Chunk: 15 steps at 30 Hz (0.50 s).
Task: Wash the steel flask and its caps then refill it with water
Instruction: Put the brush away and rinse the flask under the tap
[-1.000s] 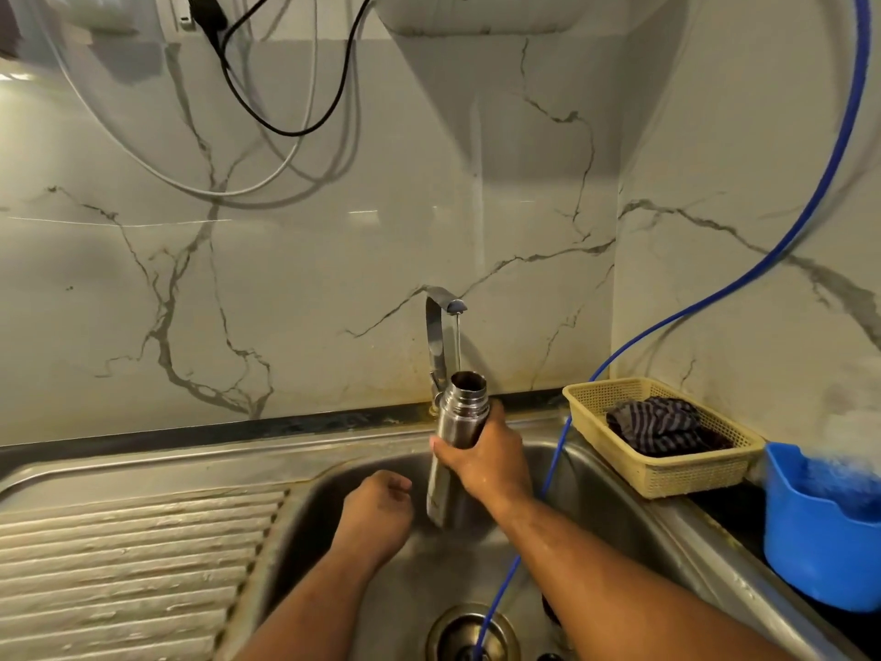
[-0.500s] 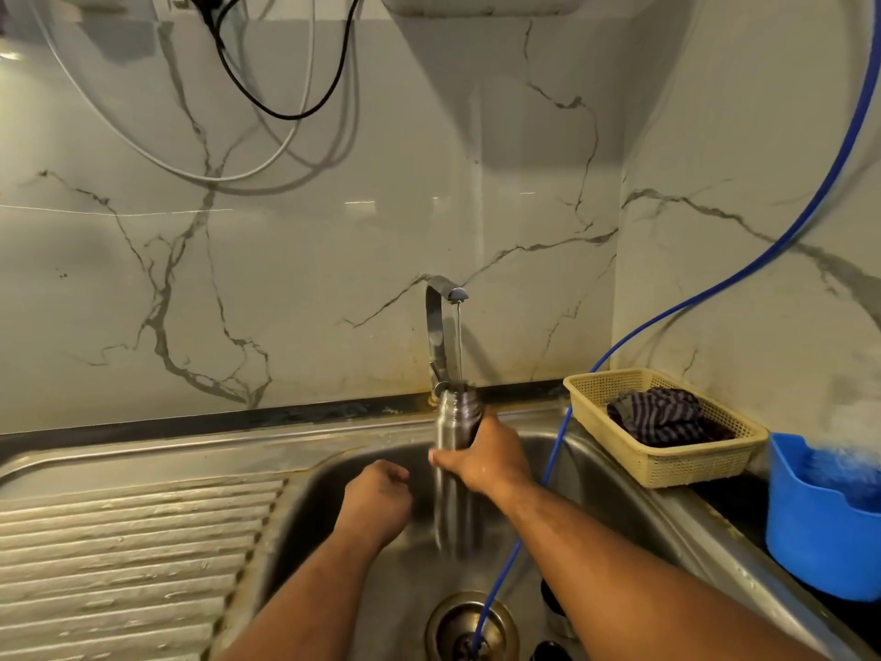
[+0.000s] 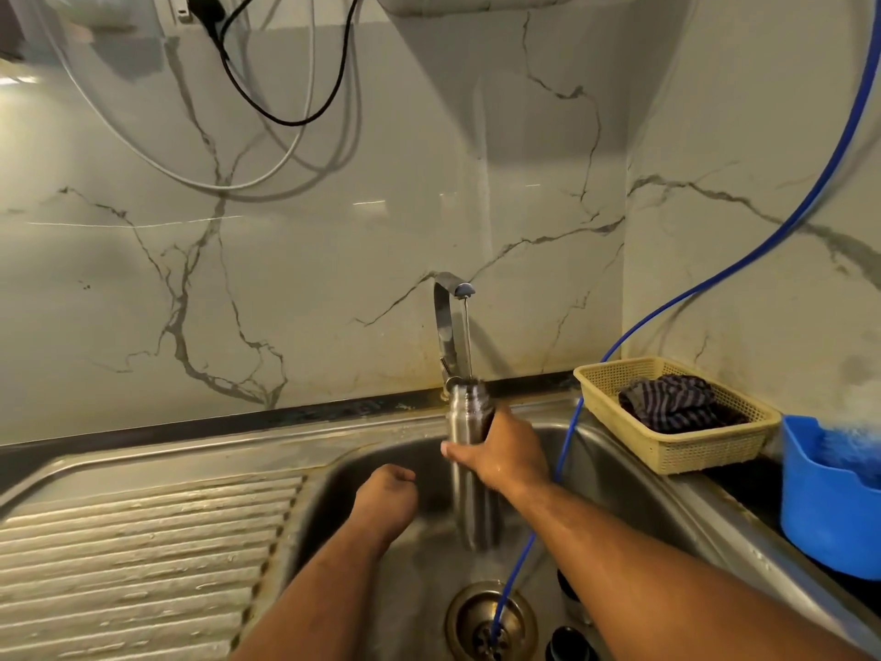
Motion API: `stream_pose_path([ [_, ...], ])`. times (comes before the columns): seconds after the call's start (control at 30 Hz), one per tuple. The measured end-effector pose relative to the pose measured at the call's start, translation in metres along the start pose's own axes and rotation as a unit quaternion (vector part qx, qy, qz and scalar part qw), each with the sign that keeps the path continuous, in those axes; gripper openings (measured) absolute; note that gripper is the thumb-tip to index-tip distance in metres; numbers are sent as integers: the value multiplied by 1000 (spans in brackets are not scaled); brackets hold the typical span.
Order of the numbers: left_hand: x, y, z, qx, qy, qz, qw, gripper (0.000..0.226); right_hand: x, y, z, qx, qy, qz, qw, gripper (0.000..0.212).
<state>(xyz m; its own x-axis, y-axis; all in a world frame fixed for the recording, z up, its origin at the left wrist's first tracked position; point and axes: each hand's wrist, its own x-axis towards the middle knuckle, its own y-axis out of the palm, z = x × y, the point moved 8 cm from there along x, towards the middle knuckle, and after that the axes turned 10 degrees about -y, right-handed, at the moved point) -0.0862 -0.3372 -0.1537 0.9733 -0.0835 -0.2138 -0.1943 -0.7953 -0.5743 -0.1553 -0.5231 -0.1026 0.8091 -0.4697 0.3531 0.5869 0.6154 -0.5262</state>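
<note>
right hand [image 3: 507,453] reaches forward over the sink [image 3: 629,474], arm stretched out, fingers and thumb wrapped round the upper body of the steel flask [image 3: 469,415]. it holds the flask upright with the open mouth under the tap [image 3: 447,322], and a thin stream of water falls in. left hand [image 3: 387,493] sits lower in the basin, just left of the flask and apart from it, knuckles up, fingers curled into a fist with nothing seen in it.
</note>
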Motion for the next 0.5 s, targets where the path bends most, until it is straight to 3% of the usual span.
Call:
stream_pose_path([
  [0.07,3,0,3,-10,-1,8,1000,22,1,-4,-1,24,4,-27,999,70],
  [0.17,2,1,4,-15,-1,28,999,28,2,-3,1,11,3,-3,1000,69],
  [0.27,0,7,11,11,-22,63,998,51,1,-9,-1,80,23,-35,996,68],
  [0.33,-8,11,17,-7,-66,96,993,67,-1,-9,-1,112,44,-8,993,63],
  [0.43,-22,15,23,-120,-169,162,965,84,-5,-5,5,236,39,18,971,84],
  [0.5,-29,15,13,-285,-191,210,915,75,-7,-4,10,341,40,11,939,100],
])
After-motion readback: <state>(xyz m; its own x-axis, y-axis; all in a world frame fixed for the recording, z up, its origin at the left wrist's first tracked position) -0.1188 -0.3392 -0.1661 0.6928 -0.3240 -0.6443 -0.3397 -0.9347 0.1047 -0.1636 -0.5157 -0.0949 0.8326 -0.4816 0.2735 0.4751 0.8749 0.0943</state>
